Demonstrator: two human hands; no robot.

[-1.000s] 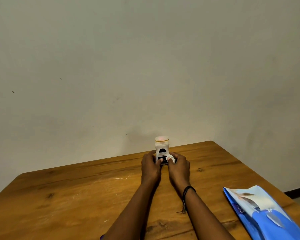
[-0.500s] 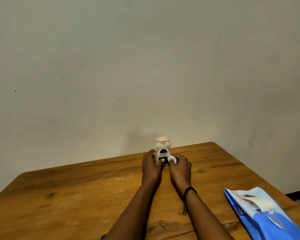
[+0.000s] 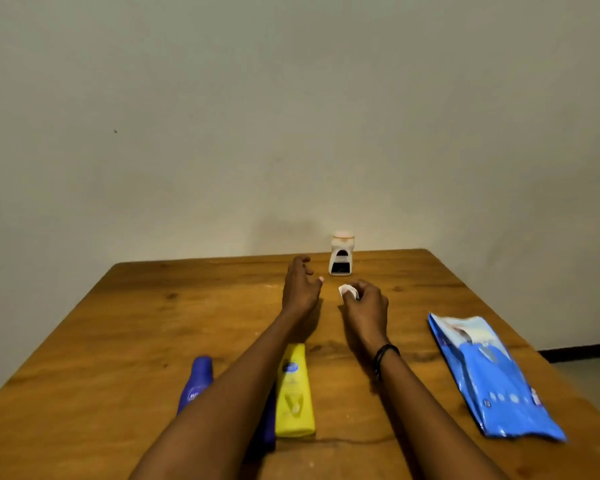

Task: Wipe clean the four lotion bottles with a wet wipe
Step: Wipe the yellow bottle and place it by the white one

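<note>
A small white lotion bottle (image 3: 341,253) with a pale pink cap stands upright at the far edge of the wooden table (image 3: 118,334). My left hand (image 3: 300,285) hovers just left of it, fingers apart and empty. My right hand (image 3: 364,306) is closed on a crumpled white wet wipe (image 3: 347,291), a little in front of the bottle. A yellow lotion bottle (image 3: 293,393) lies flat near me. A dark blue bottle (image 3: 196,384) lies to its left, partly hidden by my left forearm, and another dark blue shape shows under that arm.
A blue wet wipe pack (image 3: 489,375) lies flat on the right side of the table, its flap peeled back. A plain pale wall stands right behind the table's far edge. A strip of floor shows at the far right.
Both hands have let go of the white bottle and drawn back toward me. The bottle stands alone. The view has tilted down, showing the yellow and blue bottles.
</note>
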